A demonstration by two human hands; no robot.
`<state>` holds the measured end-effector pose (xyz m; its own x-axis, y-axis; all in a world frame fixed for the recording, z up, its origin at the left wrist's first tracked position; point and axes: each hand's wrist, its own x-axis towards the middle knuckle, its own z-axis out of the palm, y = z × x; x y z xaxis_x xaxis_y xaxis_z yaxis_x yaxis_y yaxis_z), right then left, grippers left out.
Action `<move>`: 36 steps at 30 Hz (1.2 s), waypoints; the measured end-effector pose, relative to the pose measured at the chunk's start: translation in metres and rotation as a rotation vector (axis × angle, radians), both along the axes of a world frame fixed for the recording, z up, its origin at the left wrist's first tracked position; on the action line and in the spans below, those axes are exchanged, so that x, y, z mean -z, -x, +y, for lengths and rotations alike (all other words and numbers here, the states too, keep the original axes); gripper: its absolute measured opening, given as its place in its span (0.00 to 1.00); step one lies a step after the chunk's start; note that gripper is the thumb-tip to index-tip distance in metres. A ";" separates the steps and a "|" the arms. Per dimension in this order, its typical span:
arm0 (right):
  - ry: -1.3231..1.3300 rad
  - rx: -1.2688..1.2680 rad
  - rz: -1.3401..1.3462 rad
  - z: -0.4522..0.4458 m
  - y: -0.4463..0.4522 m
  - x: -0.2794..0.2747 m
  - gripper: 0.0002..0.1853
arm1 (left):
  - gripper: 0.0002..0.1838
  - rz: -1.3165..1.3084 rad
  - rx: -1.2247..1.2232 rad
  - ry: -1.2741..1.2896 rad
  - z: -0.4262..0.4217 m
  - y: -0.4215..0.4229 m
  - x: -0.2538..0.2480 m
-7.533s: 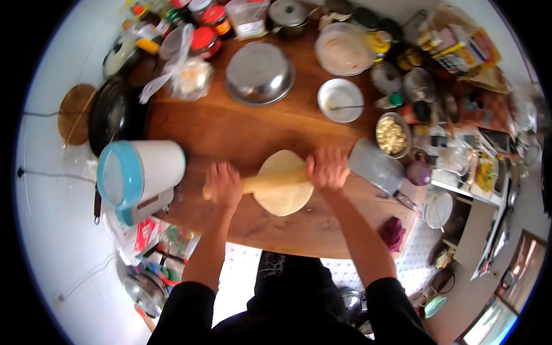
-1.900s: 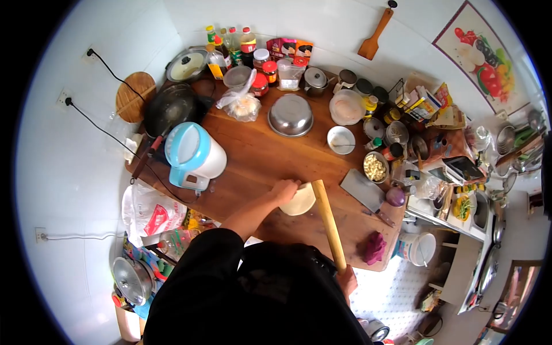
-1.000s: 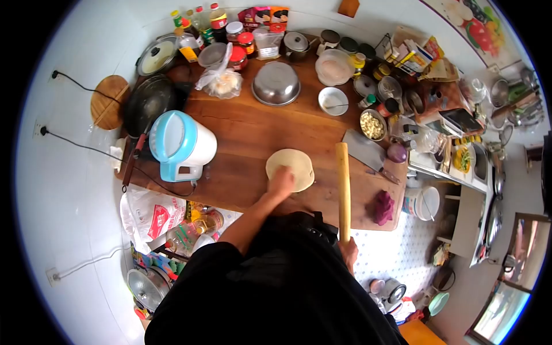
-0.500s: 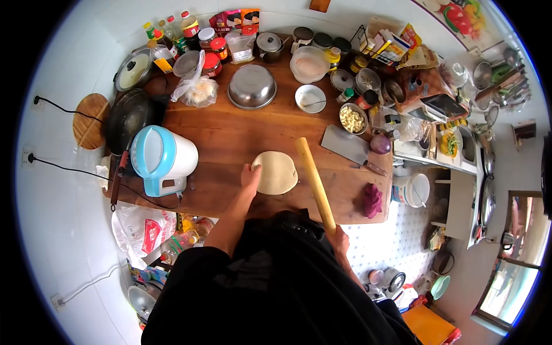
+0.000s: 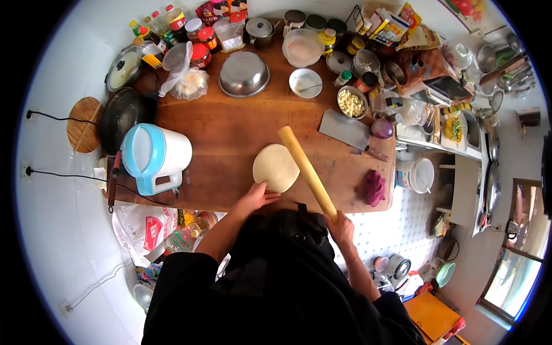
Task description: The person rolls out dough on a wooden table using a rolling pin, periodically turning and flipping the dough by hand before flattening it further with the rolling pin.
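A flat round of pale dough (image 5: pixel 275 167) lies on the wooden table in the middle of the head view. At its lower left edge is my left hand (image 5: pixel 259 198), open, with the thumb touching the dough and the other fingers stretched out to the right below it. My right hand (image 5: pixel 341 226) is wrapped round the near end of a wooden rolling pin (image 5: pixel 309 173). The pin slants up and left, and its far end reaches beside the dough's upper right edge, overlapping it slightly in view.
A cleaver (image 5: pixel 348 131), a purple onion (image 5: pixel 382 127) and a magenta lump (image 5: pixel 375 188) are on the right. An upturned metal bowl (image 5: pixel 244 73) and a white bowl (image 5: pixel 305 83) stand behind. A blue-and-white jug-shaped appliance (image 5: pixel 158 156) is at left. The wooden table (image 5: pixel 218 129) has jars crowded along its back.
My left hand has slid from the dough's left side round to its lower edge. The rolling pin's far end has swung left, closer to the dough. The camera view has shifted slightly.
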<state>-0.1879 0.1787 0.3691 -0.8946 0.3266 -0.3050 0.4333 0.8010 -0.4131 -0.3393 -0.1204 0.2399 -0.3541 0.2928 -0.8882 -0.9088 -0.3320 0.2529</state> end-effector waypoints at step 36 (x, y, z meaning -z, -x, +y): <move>-0.331 -0.123 0.476 -0.017 0.277 0.133 0.09 | 0.16 1.274 0.775 1.603 -0.021 0.141 -0.006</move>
<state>-0.4651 0.1620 0.2361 -0.9455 0.2210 0.2391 0.1573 0.9530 -0.2589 -0.4800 -0.1412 0.2454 -0.9919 0.0869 0.0922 0.1087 0.9573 0.2678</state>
